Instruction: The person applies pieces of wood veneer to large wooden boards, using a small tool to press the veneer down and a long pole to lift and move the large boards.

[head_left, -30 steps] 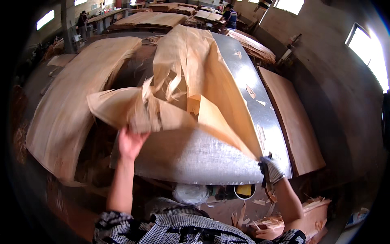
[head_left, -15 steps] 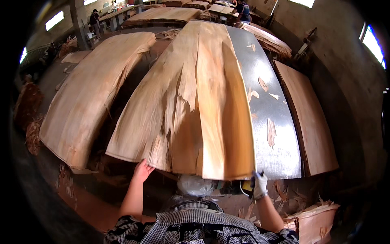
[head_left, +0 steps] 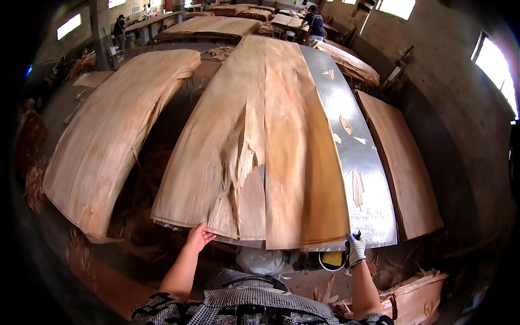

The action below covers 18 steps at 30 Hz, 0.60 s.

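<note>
Touching the veneer's near edge with both hands

The veneer [head_left: 306, 179] lies over the metal table [head_left: 376, 216] in the centre of the frame, ragged and torn left of a straight lengthwise line. At lower centre-left, the bare left hand [head_left: 198, 238] meets its near edge, fingers bent; I cannot tell whether they pinch it. At lower right of centre, the gloved right hand [head_left: 356, 251] is at the near right corner, its grip likewise unclear. Scraps [head_left: 358, 189] dot the table's bare strip. One stack [head_left: 103, 151] fills the left, another [head_left: 403, 168] the right. A bag [head_left: 260, 261] sits at bottom centre.
</note>
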Available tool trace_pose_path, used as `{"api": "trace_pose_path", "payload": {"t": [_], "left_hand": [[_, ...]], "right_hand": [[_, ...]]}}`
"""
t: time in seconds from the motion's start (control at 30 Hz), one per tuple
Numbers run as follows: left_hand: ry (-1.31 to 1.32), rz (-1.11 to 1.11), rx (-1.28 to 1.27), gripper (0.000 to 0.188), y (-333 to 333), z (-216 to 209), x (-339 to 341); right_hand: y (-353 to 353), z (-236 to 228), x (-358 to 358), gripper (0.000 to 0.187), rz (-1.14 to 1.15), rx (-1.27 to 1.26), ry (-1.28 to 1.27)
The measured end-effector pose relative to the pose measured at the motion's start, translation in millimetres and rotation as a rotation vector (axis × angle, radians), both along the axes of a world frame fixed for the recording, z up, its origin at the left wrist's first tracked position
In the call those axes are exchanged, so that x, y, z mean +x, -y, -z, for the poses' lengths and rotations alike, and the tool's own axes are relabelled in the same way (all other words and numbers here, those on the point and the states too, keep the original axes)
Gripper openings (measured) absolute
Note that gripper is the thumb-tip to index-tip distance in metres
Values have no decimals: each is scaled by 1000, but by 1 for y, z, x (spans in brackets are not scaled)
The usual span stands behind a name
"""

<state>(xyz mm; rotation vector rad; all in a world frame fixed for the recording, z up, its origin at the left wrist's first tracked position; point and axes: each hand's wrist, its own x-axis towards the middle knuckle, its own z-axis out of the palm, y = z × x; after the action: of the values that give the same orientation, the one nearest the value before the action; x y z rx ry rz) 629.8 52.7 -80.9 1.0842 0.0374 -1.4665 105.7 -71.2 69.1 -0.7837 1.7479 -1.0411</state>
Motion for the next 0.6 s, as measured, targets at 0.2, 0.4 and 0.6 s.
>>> {"api": "trace_pose_path", "payload": {"t": [0.2, 0.4, 0.6], "left_hand": [[11, -19, 53, 29, -22, 13, -14], [54, -6, 69, 28, -2, 5, -16], [155, 3, 132, 37, -12, -3, -21]], "right_hand": [[-35, 46, -52, 13, 32, -140, -50], [5, 32, -50, 13, -89, -44, -8], [-74, 48, -87, 18, -682, -267, -655]]}}
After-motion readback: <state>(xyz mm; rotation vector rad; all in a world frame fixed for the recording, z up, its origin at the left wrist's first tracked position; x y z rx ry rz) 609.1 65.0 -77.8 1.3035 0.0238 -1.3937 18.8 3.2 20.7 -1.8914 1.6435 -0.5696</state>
